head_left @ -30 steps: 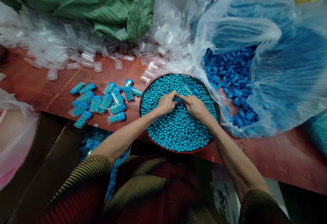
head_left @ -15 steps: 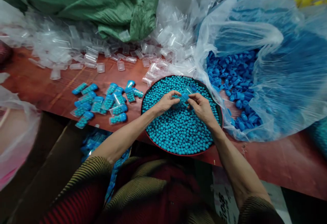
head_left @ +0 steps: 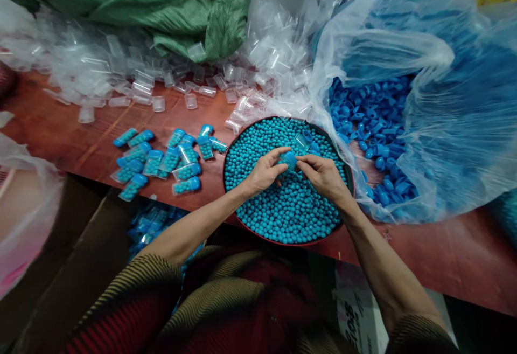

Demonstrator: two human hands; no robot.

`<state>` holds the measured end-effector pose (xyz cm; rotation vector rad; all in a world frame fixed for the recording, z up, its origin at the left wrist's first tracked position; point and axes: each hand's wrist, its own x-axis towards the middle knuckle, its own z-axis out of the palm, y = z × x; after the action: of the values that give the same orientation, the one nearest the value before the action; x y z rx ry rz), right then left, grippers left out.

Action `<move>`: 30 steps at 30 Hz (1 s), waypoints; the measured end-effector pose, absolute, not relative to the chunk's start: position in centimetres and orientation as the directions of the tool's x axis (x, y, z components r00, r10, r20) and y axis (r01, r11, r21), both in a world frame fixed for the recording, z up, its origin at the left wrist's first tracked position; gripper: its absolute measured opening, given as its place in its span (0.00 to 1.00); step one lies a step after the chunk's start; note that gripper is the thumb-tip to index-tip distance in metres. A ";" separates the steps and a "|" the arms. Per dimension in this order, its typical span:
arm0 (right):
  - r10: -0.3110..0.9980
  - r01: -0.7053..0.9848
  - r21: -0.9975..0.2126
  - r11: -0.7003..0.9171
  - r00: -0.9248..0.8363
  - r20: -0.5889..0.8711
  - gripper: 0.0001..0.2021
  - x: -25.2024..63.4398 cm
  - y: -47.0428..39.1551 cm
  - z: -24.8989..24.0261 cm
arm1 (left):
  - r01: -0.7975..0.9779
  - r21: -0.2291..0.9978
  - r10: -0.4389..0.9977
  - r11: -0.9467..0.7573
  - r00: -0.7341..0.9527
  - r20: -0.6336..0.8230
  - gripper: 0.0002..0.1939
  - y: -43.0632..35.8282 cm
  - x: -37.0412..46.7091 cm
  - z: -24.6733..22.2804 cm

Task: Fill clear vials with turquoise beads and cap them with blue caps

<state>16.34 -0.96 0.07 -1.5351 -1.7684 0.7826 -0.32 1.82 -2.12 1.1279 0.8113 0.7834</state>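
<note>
The vial (head_left: 287, 159), over the beads (head_left: 286, 214) just toward twelve o'clock from the centre of the bowl (head_left: 293, 243), is gripped by the left hand (head_left: 265, 172), pinched at three o'clock by the right hand (head_left: 323, 176), and should be kept steady under even pressure.

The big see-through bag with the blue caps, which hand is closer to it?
Right. The right hand is over the beads, just left of the bag but not touching it. The left hand is over the beads too, farther from the bag.
</note>
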 end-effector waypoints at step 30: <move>0.966 0.623 -0.738 0.258 -0.144 0.217 0.26 14.5 -3.5 -0.5 | 0.057 0.998 0.889 -0.013 0.458 -0.015 0.27 -0.5 -0.7 -1.2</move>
<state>14.51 -3.46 -0.51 -1.4436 -1.8549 0.6449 -0.69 -0.52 -1.20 1.4387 0.8910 0.8222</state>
